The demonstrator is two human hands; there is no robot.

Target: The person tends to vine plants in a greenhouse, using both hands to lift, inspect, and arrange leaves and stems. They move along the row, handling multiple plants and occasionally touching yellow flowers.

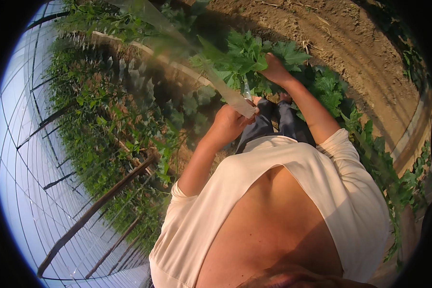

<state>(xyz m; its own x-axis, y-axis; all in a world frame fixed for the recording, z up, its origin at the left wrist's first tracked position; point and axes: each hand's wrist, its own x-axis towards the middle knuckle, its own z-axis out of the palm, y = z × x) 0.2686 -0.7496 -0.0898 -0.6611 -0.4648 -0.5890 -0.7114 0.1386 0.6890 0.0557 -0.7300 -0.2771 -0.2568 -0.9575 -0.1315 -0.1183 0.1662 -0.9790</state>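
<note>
My left hand (232, 120) grips the lower end of a translucent plastic strip (221, 88), which stretches up and away to the upper left. A short piece of clear film (247, 89) shows just above those fingers, beside the plant. My right hand (276, 71) is in among the lobed green leaves of a vine plant (250, 54), farther out than the left. Its fingertips are hidden by foliage, so whether it grips a stem or leaf cannot be told. Dark trousers (264, 117) and part of a foot show below the hands.
Dense leafy vines (104, 118) fill the left side under a greenhouse film roof (18, 126) with wooden poles (100, 208). A pale pipe or pole (172, 64) runs past the plants. Bare soil (345, 46) lies at upper right, with more vines (374, 158) along the right.
</note>
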